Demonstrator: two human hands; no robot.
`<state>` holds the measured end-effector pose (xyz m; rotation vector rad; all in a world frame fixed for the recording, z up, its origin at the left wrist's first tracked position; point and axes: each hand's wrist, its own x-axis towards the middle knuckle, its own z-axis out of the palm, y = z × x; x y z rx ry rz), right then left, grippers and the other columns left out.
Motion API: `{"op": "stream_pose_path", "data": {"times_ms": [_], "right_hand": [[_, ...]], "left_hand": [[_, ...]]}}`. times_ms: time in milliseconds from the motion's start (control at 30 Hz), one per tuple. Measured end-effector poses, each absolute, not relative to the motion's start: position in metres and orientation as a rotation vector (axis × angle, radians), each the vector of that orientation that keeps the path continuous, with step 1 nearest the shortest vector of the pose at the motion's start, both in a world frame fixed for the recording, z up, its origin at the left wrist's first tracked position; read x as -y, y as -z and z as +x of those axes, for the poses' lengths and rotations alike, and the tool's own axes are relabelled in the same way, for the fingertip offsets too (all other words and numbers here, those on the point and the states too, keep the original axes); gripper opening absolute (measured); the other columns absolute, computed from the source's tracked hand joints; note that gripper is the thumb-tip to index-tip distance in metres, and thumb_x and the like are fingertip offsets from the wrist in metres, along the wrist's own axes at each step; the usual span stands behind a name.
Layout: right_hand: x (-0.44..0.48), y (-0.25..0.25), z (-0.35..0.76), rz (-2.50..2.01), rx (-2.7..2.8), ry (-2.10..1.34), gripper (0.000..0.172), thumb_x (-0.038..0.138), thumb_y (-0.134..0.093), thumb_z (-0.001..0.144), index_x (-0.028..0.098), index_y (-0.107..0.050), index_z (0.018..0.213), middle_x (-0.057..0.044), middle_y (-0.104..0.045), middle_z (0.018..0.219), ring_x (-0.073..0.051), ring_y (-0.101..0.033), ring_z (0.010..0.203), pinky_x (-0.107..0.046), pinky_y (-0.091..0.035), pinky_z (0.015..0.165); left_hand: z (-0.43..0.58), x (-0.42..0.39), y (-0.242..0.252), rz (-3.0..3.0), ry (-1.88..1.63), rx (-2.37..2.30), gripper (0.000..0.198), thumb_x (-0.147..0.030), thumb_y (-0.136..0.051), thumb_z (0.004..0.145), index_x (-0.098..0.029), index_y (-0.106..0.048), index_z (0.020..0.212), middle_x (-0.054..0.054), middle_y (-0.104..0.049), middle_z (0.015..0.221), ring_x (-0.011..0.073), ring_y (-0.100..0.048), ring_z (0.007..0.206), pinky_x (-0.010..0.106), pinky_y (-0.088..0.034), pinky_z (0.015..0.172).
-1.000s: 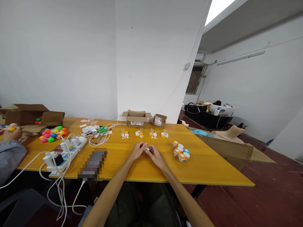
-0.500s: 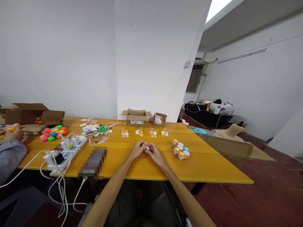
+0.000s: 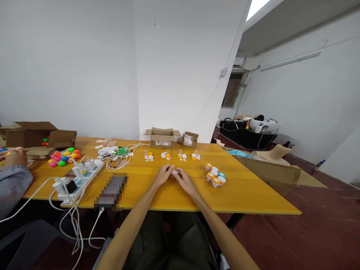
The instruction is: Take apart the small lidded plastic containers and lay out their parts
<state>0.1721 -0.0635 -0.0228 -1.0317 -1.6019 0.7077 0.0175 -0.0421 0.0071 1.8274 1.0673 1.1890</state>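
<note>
My left hand (image 3: pixel 163 175) and my right hand (image 3: pixel 183 179) meet above the yellow table (image 3: pixel 168 198), their fingers closed round a small whitish plastic piece (image 3: pixel 174 172). Its exact kind is mostly hidden by the fingers. To the right of my hands stands a cluster of small clear jars with white, orange and teal lids (image 3: pixel 215 176). Beyond my fingertips, several little groups of white and orange plastic parts (image 3: pixel 181 156) lie in a row, each with a clear cup.
An open cardboard box (image 3: pixel 162 139) and a smaller carton (image 3: pixel 190 140) stand by the wall. At left are a power strip (image 3: pixel 81 183) with tangled cables, a blurred-out phone (image 3: pixel 111 191), colourful balls (image 3: pixel 64 157) and another person's hand (image 3: pixel 14 157).
My fingers have shifted slightly round the small piece, the right fingers now lying more over it. The view has tilted a little; the jars and part groups stay put.
</note>
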Motion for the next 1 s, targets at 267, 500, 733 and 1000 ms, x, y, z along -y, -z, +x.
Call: {"op": "stream_pose_path", "data": {"times_ms": [267,500,733,1000], "right_hand": [[0.062,0.025,0.173,-0.993,1.594,-0.741,0.033,0.050,-0.068,0.077,0.025,-0.059,0.098,-0.002,-0.069,0.095,-0.020,-0.064,0.082,-0.035,-0.053,0.079],[0.063,0.023,0.173,-1.030,1.626,-0.713,0.029,0.053,-0.055,0.086,0.025,-0.062,0.092,-0.002,-0.070,0.087,-0.021,-0.064,0.080,-0.035,-0.052,0.079],[0.064,0.020,0.172,-1.008,1.573,-0.794,0.031,0.049,-0.067,0.076,0.025,-0.057,0.092,-0.001,-0.067,0.087,-0.019,-0.062,0.076,-0.034,-0.053,0.075],[0.076,0.003,0.172,-1.056,1.543,-0.638,0.028,0.052,-0.061,0.082,0.024,-0.062,0.088,-0.005,-0.071,0.088,-0.022,-0.064,0.080,-0.035,-0.053,0.076]], "left_hand": [[0.017,0.040,-0.006,1.823,-1.183,-1.079,0.050,-0.066,-0.048,0.086,-0.020,-0.056,0.068,-0.003,-0.052,0.061,0.0157,-0.048,0.065,0.028,-0.040,0.064],[0.017,0.041,-0.007,1.823,-1.181,-1.057,0.050,-0.066,-0.048,0.086,-0.020,-0.055,0.068,-0.003,-0.052,0.062,0.0154,-0.048,0.065,0.028,-0.041,0.065],[0.017,0.044,-0.012,1.810,-1.193,-1.067,0.048,-0.064,-0.050,0.086,-0.020,-0.055,0.067,-0.003,-0.053,0.062,0.0159,-0.050,0.067,0.028,-0.041,0.066],[0.018,0.045,-0.015,1.739,-1.257,-1.042,0.050,-0.067,-0.049,0.086,-0.021,-0.049,0.065,-0.003,-0.049,0.061,0.0139,-0.047,0.062,0.028,-0.040,0.064]]}}
